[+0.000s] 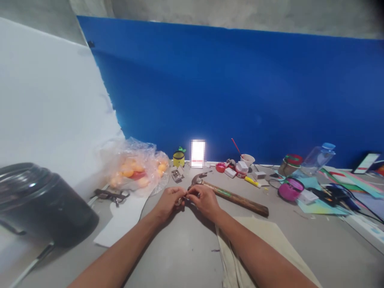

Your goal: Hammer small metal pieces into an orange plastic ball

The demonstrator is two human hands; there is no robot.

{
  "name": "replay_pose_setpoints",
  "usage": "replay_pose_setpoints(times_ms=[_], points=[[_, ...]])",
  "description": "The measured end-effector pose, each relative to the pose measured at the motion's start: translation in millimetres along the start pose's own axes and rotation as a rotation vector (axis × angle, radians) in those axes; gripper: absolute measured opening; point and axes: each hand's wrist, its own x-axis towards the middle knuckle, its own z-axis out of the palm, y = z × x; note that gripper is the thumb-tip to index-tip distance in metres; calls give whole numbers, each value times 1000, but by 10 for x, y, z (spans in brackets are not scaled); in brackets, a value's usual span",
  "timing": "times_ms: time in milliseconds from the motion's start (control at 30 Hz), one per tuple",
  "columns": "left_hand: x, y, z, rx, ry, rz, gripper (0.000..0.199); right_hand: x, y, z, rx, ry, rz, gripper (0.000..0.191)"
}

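My left hand (168, 205) is closed round a small shiny metallic thing (179, 201), too small to name, that shows at the fingers. Close by, the fingertips of my right hand (204, 199) are pinched together and meet my left fingers. Whatever lies between them is too small to make out. Just beyond my right hand, a claw hammer (243, 199) with a wooden handle lies on the table. A small open box (177, 174) with metallic bits in it sits beyond my left hand. A beige cloth (261, 236) lies partly under my right forearm.
A plastic bag with orange balls (132, 170) and a dark canister (45, 204) stand left. At the back are a lit screen (198, 154), a yellow pot (179, 159) and a white cup (247, 160). Right are a pink pouch (290, 189), coloured papers and a power strip (364, 232).
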Motion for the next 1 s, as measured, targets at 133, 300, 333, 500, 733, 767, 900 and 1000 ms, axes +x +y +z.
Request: replay_pose_setpoints(times_ms=[133, 300, 333, 500, 733, 767, 900, 1000], points=[[21, -17, 2, -158, -40, 27, 27, 21, 18, -21, 224, 77, 65, 9], [6, 29, 4, -340, -100, -8, 32, 89, 34, -78, 547, 74, 250, 17], [-2, 35, 11, -347, -91, -8, 37, 102, 44, -82, 629, 57, 299, 21], [-49, 21, 51, -207, -23, 66, 51, 121, 89, -90, 942, -20, 437, 38], [-48, -6, 44, 27, 14, 169, 46, 106, 84, -144, 1115, -110, 469, 40], [-43, -7, 41, 56, 23, 184, 45, 106, 81, -149, 1121, -121, 475, 41], [-23, -19, 35, 135, 43, 211, 54, 100, 75, -155, 1125, -183, 481, 42], [-12, -32, 32, 195, 47, 243, 59, 91, 78, -149, 1127, -220, 478, 41]])
